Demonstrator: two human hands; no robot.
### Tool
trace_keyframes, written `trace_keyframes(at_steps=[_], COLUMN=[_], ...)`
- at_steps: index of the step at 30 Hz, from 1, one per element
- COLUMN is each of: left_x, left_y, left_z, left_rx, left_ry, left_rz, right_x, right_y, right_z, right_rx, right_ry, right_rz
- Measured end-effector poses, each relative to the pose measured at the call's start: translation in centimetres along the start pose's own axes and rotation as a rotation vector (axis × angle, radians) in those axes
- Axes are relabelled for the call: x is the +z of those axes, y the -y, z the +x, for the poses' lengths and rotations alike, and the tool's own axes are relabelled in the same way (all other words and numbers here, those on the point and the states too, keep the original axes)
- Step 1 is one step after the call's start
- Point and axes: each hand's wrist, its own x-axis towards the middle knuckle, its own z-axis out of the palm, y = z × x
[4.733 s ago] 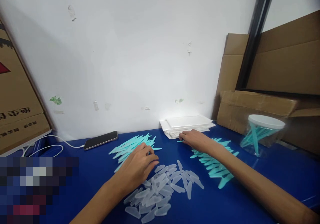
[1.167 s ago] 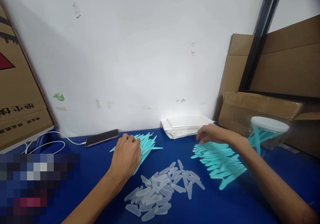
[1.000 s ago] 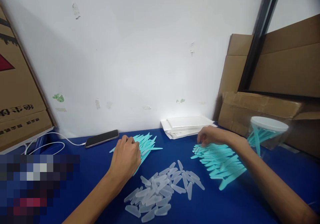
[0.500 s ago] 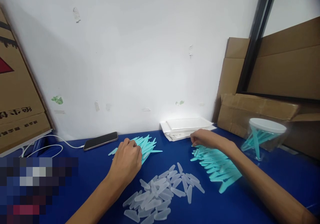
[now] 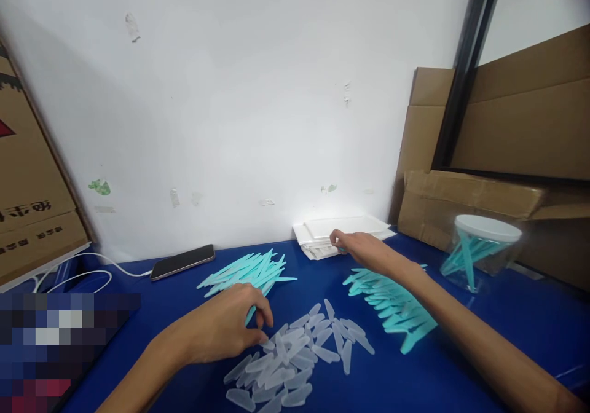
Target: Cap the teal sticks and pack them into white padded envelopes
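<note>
My left hand (image 5: 225, 324) is curled at the left edge of a heap of translucent pieces (image 5: 302, 351). A teal stick shows between its bent thumb and fingers, and the fingertips are close to one translucent piece. Behind it lies a pile of teal sticks (image 5: 253, 270). My right hand (image 5: 362, 250) is raised before the white stack, its fingers pinched, with a small bit of teal showing beneath them. Under the right forearm, more teal sticks (image 5: 387, 302) lie in an overlapping row.
A phone (image 5: 183, 262) with a white cable lies at the back left. White flat packs (image 5: 313, 250) are stacked against the wall. At right stands a clear bag of teal pieces with a white round top (image 5: 488, 228). Cardboard boxes (image 5: 465, 204) flank the blue table (image 5: 369, 388).
My left hand has come off the left teal pile, down and toward the translucent heap. My right hand has moved up and left from the right teal row. The view has shifted slightly.
</note>
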Motion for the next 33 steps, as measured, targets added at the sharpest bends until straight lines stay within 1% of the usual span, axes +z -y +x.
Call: trace_keyframes(at_steps=[3,6,8,10,11,14,17,19,22,25,30,33], left_x=[0.2,0.4,0.4,0.5,0.7,1.4,2.6,3.2,3.8,4.0,4.3,4.4], left_y=[0.3,0.4,0.3,0.1,0.1,0.0,0.1,0.1,0.1,0.1,-0.2,-0.2], left_z=[-0.1,-0.1,0.0,0.5,0.8,1.8,2.8,3.2,3.4,3.5,3.6,3.6], left_rx=[0.012,-0.009,-0.019,-0.029,-0.034,-0.028,-0.031,-0.047,-0.074,-0.09,-0.097,-0.09], left_ry=[0.032,0.067,0.039,-0.037,-0.093,-0.298,-0.461,-0.511,-0.522,-0.513,-0.472,-0.448], left_rz=[-0.041,-0.065,-0.062,-0.055,-0.059,-0.137,-0.327,-0.476,-0.657,-0.78,-0.907,-0.941], right_x=[-0.1,-0.1,-0.2,-0.3,-0.3,0.0,0.6,1.0,1.2,1.2,1.5,1.7], right_y=[1.1,2.4,3.5,4.6,5.2,6.6,7.4,7.7,8.1,8.4,9.0,9.3], right_z=[0.2,0.4,0.5,0.4,0.3,0.1,0.0,0.1,0.1,0.0,-0.2,-0.2], right_rx=[-0.029,-0.093,-0.154,-0.195,-0.207,-0.252,-0.333,-0.348,-0.325,-0.315,-0.329,-0.321], right_ry=[-0.086,-0.132,-0.14,-0.144,-0.148,-0.143,-0.133,-0.156,-0.198,-0.219,-0.209,-0.231], right_rz=[0.086,0.136,0.173,0.219,0.237,0.248,0.209,0.199,0.255,0.314,0.341,0.388])
